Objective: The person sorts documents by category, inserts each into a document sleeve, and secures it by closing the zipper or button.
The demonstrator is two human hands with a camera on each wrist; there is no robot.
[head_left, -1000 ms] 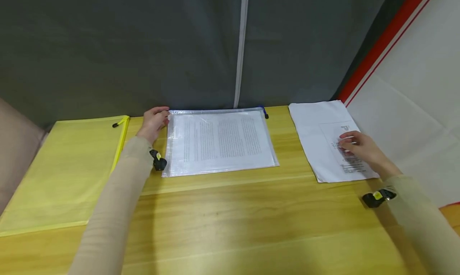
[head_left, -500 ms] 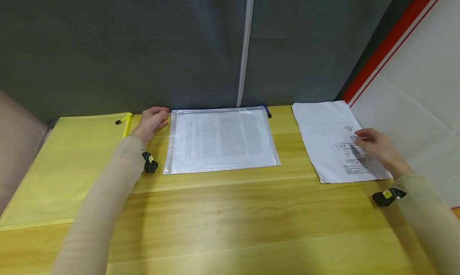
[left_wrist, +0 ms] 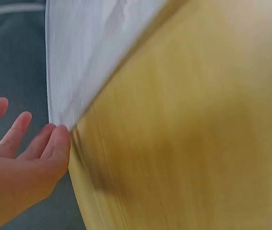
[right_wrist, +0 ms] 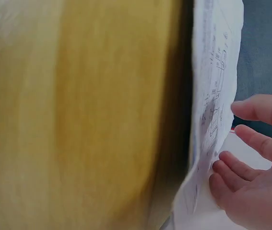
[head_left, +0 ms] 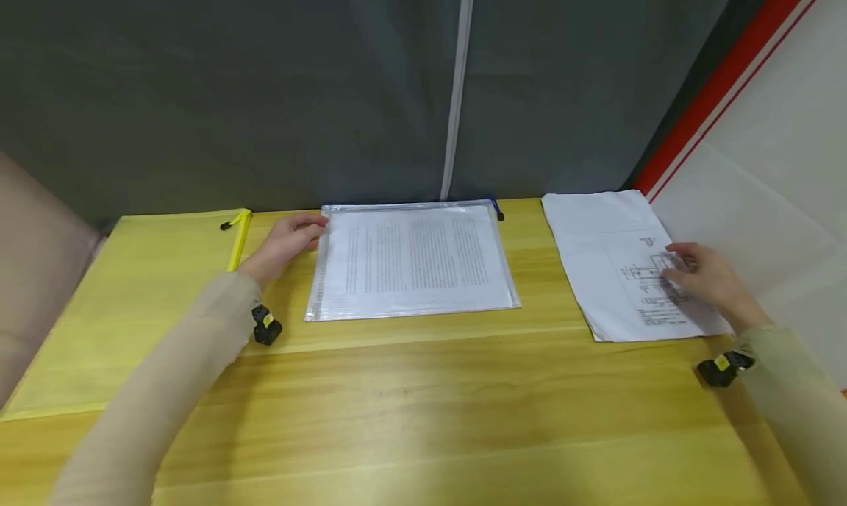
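Left hand (head_left: 286,240), fingers relaxed, touches the pouch (head_left: 413,259) at its left edge. Right hand (head_left: 708,276), fingers straight, presses the sheets (head_left: 609,256). Both look light, limp, slippery; best taken by an edge.

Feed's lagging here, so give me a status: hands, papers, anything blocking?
Left hand open, touching the clear folder. Right hand open on the paper stack. Nothing blocking.

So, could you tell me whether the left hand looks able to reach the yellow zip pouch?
Probably yes: the left hand rests right beside the yellow zip pouch, with nothing between them.
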